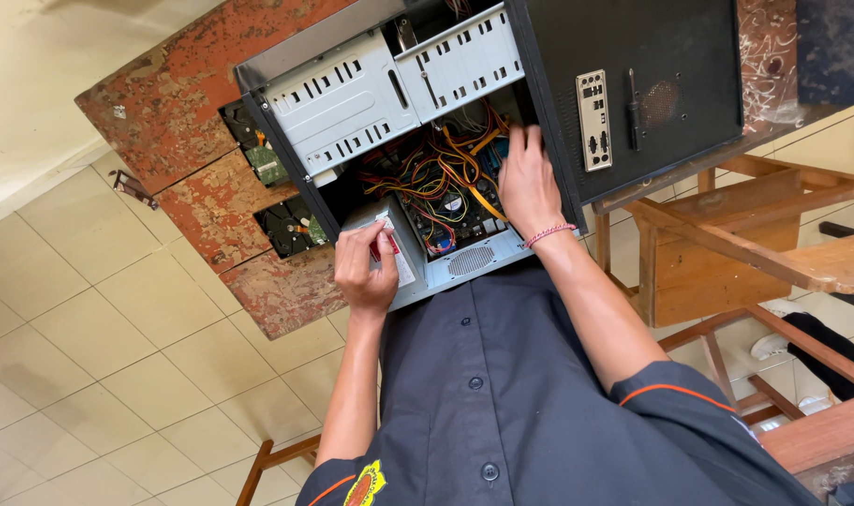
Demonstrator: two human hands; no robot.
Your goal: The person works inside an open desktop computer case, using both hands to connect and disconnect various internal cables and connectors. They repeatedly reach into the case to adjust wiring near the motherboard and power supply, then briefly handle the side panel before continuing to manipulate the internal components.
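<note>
An open desktop computer case [464,258] lies on a worn red-brown table [193,94], its inside full of orange, yellow and red cables [445,173]. My left hand [366,267] curls over the near edge of the grey power supply box [403,267] at the case's front left corner. My right hand [528,183], a pink bracelet on its wrist, reaches into the case. Its fingers are spread flat against the right side, next to the cables and the board. The fingertips lie partly among the wires. A perforated metal drive cage [389,84] spans the far side of the case.
Two bare hard drives [291,225] lie on the table left of the case. A black side panel [652,84] with a silver port plate [593,120] lies to the right. Wooden chair frames [727,244] stand at right, and a tiled floor [99,356] lies below left.
</note>
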